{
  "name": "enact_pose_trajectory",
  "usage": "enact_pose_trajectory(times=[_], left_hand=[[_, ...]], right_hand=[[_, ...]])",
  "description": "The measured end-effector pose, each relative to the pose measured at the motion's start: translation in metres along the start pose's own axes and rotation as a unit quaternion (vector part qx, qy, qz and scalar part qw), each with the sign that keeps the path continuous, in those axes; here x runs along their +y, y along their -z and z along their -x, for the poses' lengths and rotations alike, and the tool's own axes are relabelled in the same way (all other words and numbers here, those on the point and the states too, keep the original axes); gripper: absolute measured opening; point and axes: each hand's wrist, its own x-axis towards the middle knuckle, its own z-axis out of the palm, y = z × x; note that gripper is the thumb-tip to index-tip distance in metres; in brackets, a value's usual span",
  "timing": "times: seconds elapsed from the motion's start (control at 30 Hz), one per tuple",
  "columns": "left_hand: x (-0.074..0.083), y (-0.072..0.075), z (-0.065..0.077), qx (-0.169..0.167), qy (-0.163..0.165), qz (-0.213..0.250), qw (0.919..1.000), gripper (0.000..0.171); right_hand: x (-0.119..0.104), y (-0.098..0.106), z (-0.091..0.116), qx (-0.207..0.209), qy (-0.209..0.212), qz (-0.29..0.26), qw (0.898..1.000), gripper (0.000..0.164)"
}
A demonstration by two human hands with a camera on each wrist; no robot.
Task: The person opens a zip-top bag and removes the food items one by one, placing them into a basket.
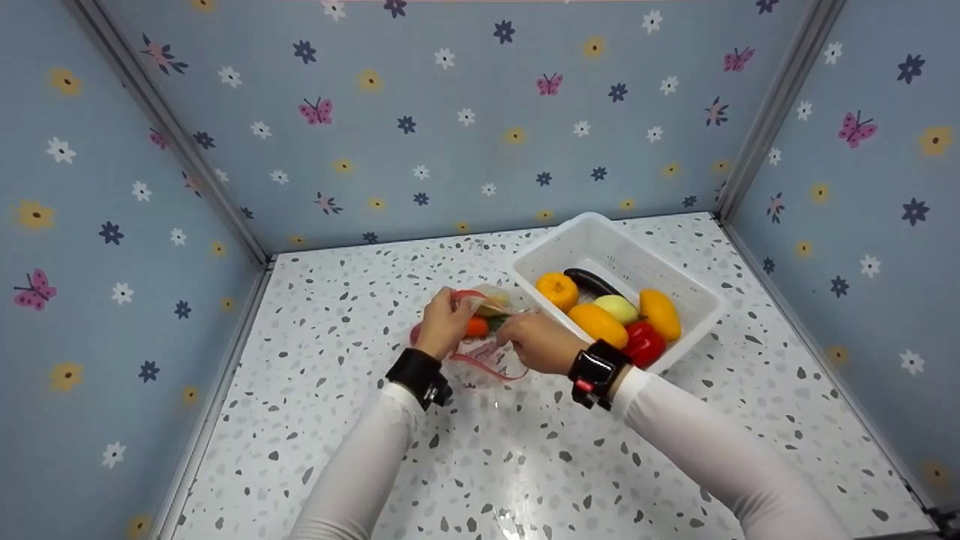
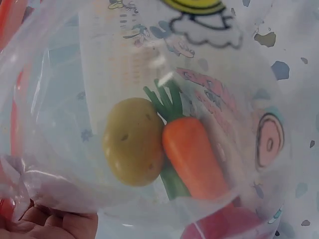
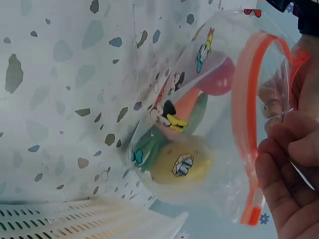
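Pinching the clear bag (image 3: 222,144) at its mouth from two sides, I have it between my left hand (image 1: 444,324) and right hand (image 1: 546,342) over the worktop (image 1: 300,345), its red strip (image 3: 245,99) at the hand end and its body spreading away. Inside, the carrot (image 2: 192,152) lies crosswise against the potato (image 2: 133,142), green top toward my right hand, the one nearer the white basket (image 1: 637,266) just right of the bag.

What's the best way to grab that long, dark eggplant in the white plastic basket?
Probably from above, pinched across its slender middle: the long, dark eggplant lies on its side, the walls of the white plastic basket would hinder a sideways reach, and the round orange pumpkin sits by one end.
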Motion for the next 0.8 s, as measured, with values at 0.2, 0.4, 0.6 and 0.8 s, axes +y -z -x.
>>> enact_pose_trajectory(times=[0.2,0.4,0.6,0.8], left_hand=[[0.007,-0.002,0.002,-0.008,-0.012,0.008,0.9999,0.034],[0.010,-0.008,0.003,-0.015,-0.061,-0.017,0.9979,0.037],[0.013,-0.012,0.008,-0.013,-0.130,-0.023,0.9912,0.028],[0.019,-0.017,0.012,-0.028,-0.160,-0.006,0.9867,0.025]], right_hand=[[-0.008,-0.013,-0.005,-0.036,-0.011,0.011,0.999,0.035],[-0.008,-0.025,-0.011,-0.102,-0.088,0.038,0.990,0.031],[0.001,-0.041,-0.017,-0.088,-0.095,0.069,0.989,0.038],[0.006,-0.050,-0.020,-0.055,-0.082,0.074,0.992,0.057]])
